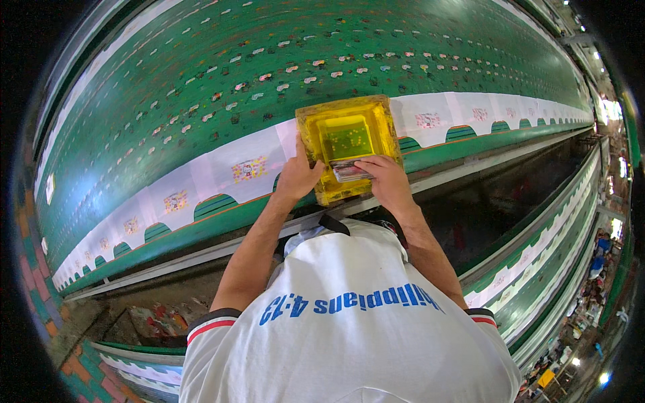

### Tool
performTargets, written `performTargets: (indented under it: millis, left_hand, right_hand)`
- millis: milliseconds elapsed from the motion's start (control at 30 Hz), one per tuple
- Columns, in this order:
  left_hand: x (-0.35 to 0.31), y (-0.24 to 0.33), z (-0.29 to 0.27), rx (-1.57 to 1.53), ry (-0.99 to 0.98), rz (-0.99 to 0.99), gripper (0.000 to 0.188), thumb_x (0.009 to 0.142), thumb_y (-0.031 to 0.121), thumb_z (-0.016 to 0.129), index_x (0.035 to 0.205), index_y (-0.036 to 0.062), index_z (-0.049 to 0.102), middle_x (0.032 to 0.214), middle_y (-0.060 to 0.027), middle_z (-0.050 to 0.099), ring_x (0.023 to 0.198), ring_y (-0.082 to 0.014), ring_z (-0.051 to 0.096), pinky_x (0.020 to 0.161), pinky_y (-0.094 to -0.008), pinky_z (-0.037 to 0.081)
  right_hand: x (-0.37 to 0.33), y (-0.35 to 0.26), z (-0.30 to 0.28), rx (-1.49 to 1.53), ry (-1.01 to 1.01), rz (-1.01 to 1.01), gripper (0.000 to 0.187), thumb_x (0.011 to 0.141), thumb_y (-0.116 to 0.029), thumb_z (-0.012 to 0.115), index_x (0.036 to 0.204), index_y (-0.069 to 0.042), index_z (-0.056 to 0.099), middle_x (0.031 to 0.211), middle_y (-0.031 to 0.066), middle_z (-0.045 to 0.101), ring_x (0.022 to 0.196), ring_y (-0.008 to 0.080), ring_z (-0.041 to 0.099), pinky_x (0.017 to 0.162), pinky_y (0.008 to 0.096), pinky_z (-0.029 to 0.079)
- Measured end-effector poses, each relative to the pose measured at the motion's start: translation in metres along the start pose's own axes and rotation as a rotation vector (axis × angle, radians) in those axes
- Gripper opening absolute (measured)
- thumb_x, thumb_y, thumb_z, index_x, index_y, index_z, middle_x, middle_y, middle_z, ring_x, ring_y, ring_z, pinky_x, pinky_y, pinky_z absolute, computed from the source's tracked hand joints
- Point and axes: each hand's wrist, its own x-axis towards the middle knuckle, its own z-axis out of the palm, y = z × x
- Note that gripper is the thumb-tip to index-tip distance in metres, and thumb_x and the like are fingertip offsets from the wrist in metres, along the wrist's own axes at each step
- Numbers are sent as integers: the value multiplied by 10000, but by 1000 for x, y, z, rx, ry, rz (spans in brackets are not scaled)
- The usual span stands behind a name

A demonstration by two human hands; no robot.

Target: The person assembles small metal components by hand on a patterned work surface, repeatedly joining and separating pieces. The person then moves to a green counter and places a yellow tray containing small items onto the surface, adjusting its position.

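Observation:
A yellow screen-printing frame (390, 127) lies on the white cloth pieces along the near edge of a long green table. Small pale marks show through its yellow-green mesh (347, 140). My left hand (298, 177) grips the frame's left side, thumb over the rim and fingers partly hidden. Inside the near end of the frame, my right hand (385, 178) is closed on a short, flat squeegee (351, 170), with fingers on its top edge. To the left of the frame, a white cloth piece (222, 165) carries a colourful printed picture (248, 169).
Rows of small coloured marks cover the green table (222, 107). Cloth pieces with prints (427, 119) continue to the right. A pale rail (437, 180) runs along the table's near side. Another green table with white cloth (517, 285) stands behind me at the right.

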Motion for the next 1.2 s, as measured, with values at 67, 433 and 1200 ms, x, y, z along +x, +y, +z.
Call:
performTargets:
  millis: [67,433,1200]
  left_hand:
    - [2,-6,2,-1,23,38,1122,1008,377,726,1768,-83,41,927,-385,769,871,-588,763,792,-683,599]
    - [39,88,79,5,157,229,1095,992,267,758,1766,-94,73,825,-300,775,737,-515,766,664,-596,612]
    - [104,173,184,-238,127,100,1109,917,290,819,1815,49,213,1008,-228,842,818,-318,831,741,-463,652]
  right_hand:
    - [0,5,1,-63,5,-57,521,826,83,673,1286,-104,832,1302,73,786,1242,342,711,1076,463,589]
    - [-17,112,-83,-58,85,-136,484,839,36,702,1293,-92,814,1305,69,767,1215,324,705,1087,449,584]
    - [-38,249,-154,-33,26,-171,478,872,-33,723,1340,-108,787,1323,50,725,1301,300,659,1123,469,550]
